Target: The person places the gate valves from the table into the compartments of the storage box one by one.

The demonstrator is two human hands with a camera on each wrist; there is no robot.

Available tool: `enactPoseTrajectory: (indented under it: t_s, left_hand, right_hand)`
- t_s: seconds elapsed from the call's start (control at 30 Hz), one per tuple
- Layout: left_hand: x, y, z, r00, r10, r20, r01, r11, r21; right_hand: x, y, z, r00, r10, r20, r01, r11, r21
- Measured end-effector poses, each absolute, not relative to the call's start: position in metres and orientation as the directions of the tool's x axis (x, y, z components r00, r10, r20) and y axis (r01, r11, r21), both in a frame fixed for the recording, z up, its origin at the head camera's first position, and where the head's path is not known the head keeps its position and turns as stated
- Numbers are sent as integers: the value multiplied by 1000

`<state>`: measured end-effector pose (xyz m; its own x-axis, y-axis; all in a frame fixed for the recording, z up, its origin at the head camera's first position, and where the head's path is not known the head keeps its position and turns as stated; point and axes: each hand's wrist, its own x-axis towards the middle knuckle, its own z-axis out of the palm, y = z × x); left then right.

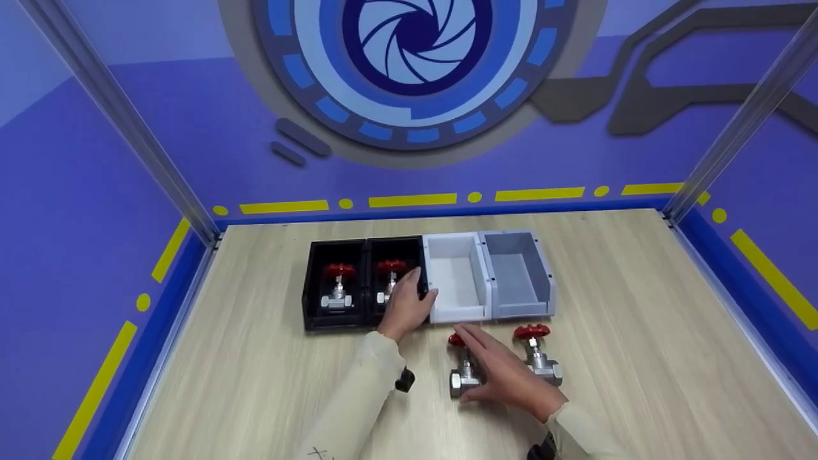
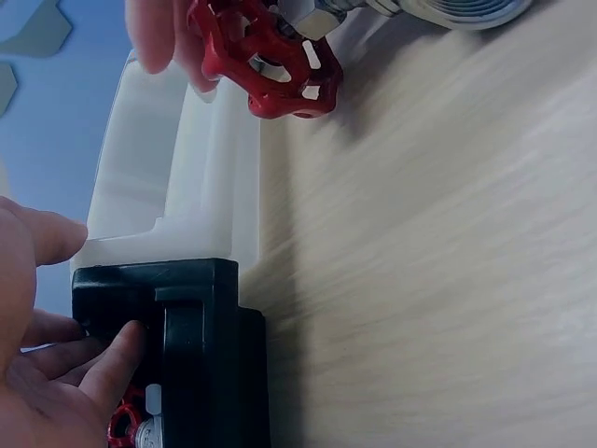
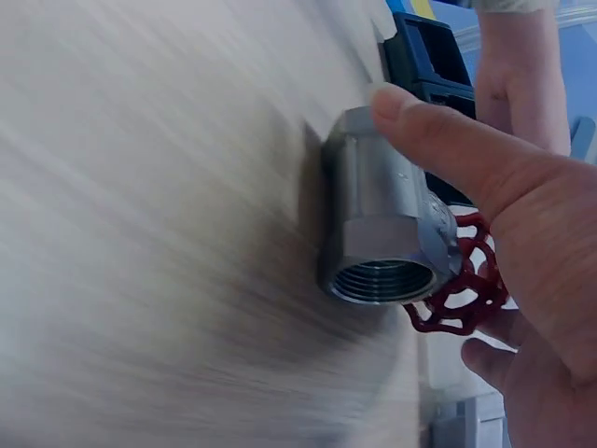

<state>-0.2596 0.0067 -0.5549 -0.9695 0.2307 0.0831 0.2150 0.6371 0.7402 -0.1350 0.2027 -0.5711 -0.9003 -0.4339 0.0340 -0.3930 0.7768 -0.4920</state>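
Observation:
My left hand (image 1: 407,306) reaches over the front of the right-hand black bin (image 1: 377,244), fingers inside and thumb extended toward the white bin (image 1: 455,313). Within that black bin is a metal valve (image 1: 391,266) with a red handwheel, partly hidden by this hand. My right hand (image 1: 505,374) holds another red-wheeled valve (image 3: 382,205), which stands upright in front of the bins. Its thumb lies on the metal body while the fingers reach around the handwheel. Just to the right stands a similar valve (image 1: 540,364), partly behind the right hand.
The left-hand black bin (image 1: 308,300) contains one more valve (image 1: 337,297). A grey bin (image 1: 543,268) adjoins the white one, making a single row on the wooden table (image 1: 243,358). Blue-purple panels (image 1: 192,115) with metal posts enclose the back and sides.

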Motion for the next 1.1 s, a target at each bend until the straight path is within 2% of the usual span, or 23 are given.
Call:
enactPoseTrajectory:
  t_s: [0.73, 1.1]
  left_hand:
    - [-263, 9, -556, -965, 235, 114, 242, 642, 727]
    - [-264, 10, -551, -964, 244, 102, 242, 660, 711]
  right_hand:
    - [-133, 199, -578, -911, -412, 13, -368, 798, -478]
    - [-135, 196, -582, -915, -402, 28, -378, 834, -402]
